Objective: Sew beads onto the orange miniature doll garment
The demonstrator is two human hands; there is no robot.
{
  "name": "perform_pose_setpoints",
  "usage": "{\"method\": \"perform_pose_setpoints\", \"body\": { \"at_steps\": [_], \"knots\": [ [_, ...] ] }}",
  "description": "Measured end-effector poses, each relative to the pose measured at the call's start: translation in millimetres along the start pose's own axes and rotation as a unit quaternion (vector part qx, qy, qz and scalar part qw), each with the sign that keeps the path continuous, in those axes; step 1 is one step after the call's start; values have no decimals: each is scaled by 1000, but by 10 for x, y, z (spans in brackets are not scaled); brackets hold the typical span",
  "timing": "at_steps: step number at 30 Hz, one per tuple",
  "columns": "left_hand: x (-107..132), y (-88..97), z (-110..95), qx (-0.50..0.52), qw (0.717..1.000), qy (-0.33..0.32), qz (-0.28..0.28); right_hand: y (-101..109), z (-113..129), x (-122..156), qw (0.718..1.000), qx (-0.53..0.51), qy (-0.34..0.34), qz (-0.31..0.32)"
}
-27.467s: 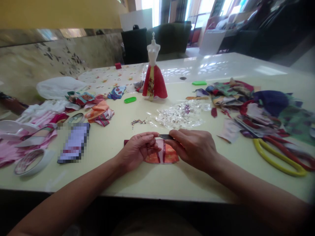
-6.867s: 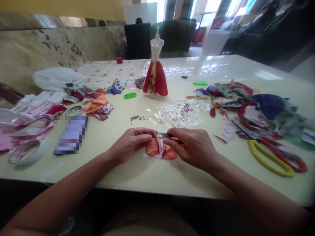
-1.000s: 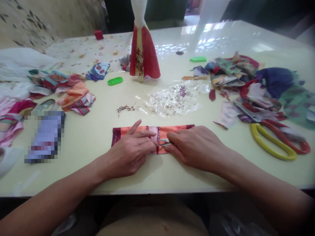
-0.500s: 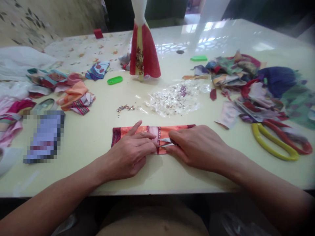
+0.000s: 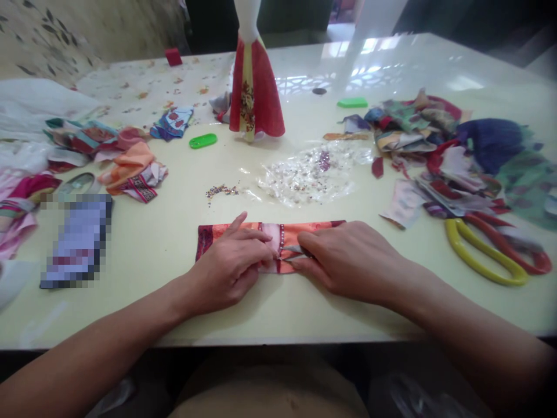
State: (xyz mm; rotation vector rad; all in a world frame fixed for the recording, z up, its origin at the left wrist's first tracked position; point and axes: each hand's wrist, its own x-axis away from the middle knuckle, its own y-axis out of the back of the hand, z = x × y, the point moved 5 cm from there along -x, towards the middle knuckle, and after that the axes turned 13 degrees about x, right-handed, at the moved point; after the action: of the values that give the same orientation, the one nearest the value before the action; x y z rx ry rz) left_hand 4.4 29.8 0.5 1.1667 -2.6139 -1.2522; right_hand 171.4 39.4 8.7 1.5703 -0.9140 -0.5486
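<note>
This orange printed fabric strip (image 5: 313,233) on the tabletop (image 5: 143,307) looks soft and light enough to slide, so I'd hold it near the middle, my open left hand (image 5: 228,261) pressing it flat while my right hand (image 5: 348,261) pinches small metal snips (image 5: 293,250).

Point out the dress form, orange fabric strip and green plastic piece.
Dress form (image 5: 256,96): head view, on red skirt.
Orange fabric strip (image 5: 315,230): head view, on upper edge.
Green plastic piece (image 5: 203,141): head view, on middle.
</note>
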Motion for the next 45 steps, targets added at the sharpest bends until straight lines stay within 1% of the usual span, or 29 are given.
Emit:
{"method": "perform_pose_setpoints", "body": {
  "at_steps": [3,6,11,15,17,20,23,27,29,31,34,36,38,40,42,45],
  "knots": [
    [-14,55,-8,2,999,3,-32,-9,1,9,1000,2,-9,-4],
    [-25,83,-16,-11,999,5,-37,-17,3,9,1000,1,-11,-2],
    [-40,12,-32,-29,999,-18,12,-12,1,16,1000,-1,-11,-5],
    [-39,-48,-7,-46,998,-10,46,-5,10,24,1000,-3,-8,-12],
    [-31,-62,13,-55,997,-9,48,-2,13,26,1000,-4,-9,-11],
    [-18,-73,21,-74,996,-29,42,5,5,33,1000,-4,-10,-15],
    [-15,-94,16,-109,992,-38,54,4,-31,60,1000,7,-7,-17],
    [-20,-109,-12,-124,990,-38,62,24,-120,119,998,28,-39,-34],
    [-22,-108,-29,-117,991,-38,57,42,-112,138,998,27,-33,-41],
    [-26,-93,-35,-96,994,-29,45,43,-69,140,999,20,-14,-30],
    [-39,-38,13,-30,999,25,27,26,-14,130,1000,14,3,-6],
    [-46,24,59,3,998,56,9,22,-5,123,1000,12,5,-2],
    [-50,102,81,11,998,60,-19,19,-11,118,1000,12,3,0],
    [-50,163,71,12,998,46,-39,14,-17,115,1000,13,1,2],
    [-50,167,25,19,999,23,-24,6,-16,112,1000,14,0,2],
    [-51,74,-67,23,998,-16,49,-6,-10,111,1000,13,-2,-3]
  ]
}}
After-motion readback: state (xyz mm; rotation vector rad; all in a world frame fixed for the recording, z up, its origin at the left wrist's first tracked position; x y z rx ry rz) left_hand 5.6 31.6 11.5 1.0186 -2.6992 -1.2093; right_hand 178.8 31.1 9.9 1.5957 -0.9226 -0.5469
